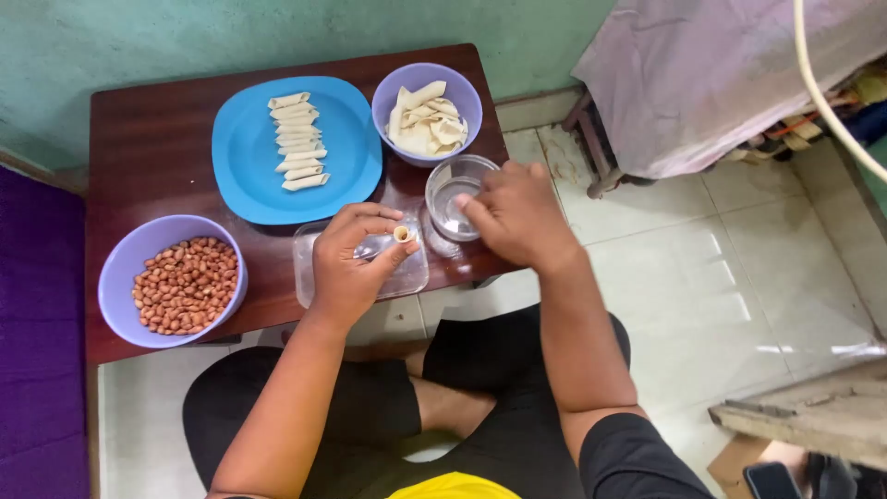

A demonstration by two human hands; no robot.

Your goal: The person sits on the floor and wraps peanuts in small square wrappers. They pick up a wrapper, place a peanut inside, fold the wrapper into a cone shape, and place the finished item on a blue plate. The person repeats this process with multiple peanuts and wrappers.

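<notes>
My left hand (351, 263) pinches a small rolled pastry tube (402, 234) upright above a clear plastic tray (407, 277). My right hand (517, 214) reaches into a small clear glass bowl (455, 181), fingertips at its inside; whether they touch liquid I cannot tell. A blue plate (249, 157) behind holds a row of several finished rolls (297, 140). The purple bowl (394, 92) at the back right holds flat pastry pieces (427, 120). A purple bowl (125, 268) at the front left is full of peanuts (185, 285).
Everything stands on a low dark wooden table (157, 129) against a green wall. I sit cross-legged on a tiled floor (739, 259). A cloth-covered piece of furniture (702, 74) is at the right, a purple mat (37, 333) at the left.
</notes>
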